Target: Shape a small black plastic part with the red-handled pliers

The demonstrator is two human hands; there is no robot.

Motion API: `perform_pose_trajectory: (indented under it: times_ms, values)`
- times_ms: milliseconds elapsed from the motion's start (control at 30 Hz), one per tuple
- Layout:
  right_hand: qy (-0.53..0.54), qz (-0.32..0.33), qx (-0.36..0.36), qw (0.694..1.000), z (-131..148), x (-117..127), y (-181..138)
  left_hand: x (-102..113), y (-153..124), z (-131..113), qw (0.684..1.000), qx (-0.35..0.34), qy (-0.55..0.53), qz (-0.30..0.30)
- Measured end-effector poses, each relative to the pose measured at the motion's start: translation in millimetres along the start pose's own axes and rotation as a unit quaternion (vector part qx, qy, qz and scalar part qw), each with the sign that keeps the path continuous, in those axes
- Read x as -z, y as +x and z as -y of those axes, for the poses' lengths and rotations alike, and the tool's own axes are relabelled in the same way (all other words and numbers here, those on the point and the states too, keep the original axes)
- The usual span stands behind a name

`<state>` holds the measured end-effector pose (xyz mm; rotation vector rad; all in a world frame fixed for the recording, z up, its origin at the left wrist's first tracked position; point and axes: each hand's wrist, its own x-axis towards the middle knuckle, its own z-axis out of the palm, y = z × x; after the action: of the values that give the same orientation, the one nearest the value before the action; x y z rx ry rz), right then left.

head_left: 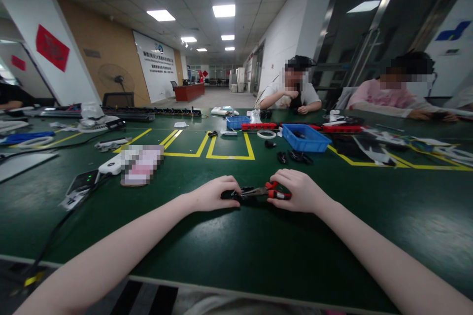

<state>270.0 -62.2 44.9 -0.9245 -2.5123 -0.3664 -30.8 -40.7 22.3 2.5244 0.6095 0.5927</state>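
My right hand (295,191) is closed around the red and black handles of a pair of needle-nose pliers (260,191). Their metal jaws point left, at a small black part (231,195) that my left hand (216,193) grips between thumb and fingers. The jaw tips meet or overlap this part; its exact kind is too dark and small to tell. Both hands are low over the green table (221,246), near its front middle.
A blue bin (306,138) stands beyond my right hand, with black pieces (300,157) before it. A smaller blue bin (237,122) is farther back. To the left lie a phone (138,169), a white device (113,164) and a black cable (55,228). Two people sit across the table.
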Motion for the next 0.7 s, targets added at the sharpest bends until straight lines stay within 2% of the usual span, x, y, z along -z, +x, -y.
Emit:
perform_pose_trajectory:
  times_ms: [167,467,700]
  values:
    - [0.0,0.004,-0.001,1.0,-0.6,-1.6,-0.6,2.2,-0.3,-1.4,1.0,0.005,-0.002,0.007]
    - [0.005,0.017,-0.006,1.0,-0.2,-8.3,-0.8,1.5,1.7,0.5,0.998,0.005,0.061,0.021]
    - [-0.011,-0.006,0.007,1.0,-3.2,-5.3,-2.0,0.3,2.3,0.5,0.999,0.014,0.048,0.021]
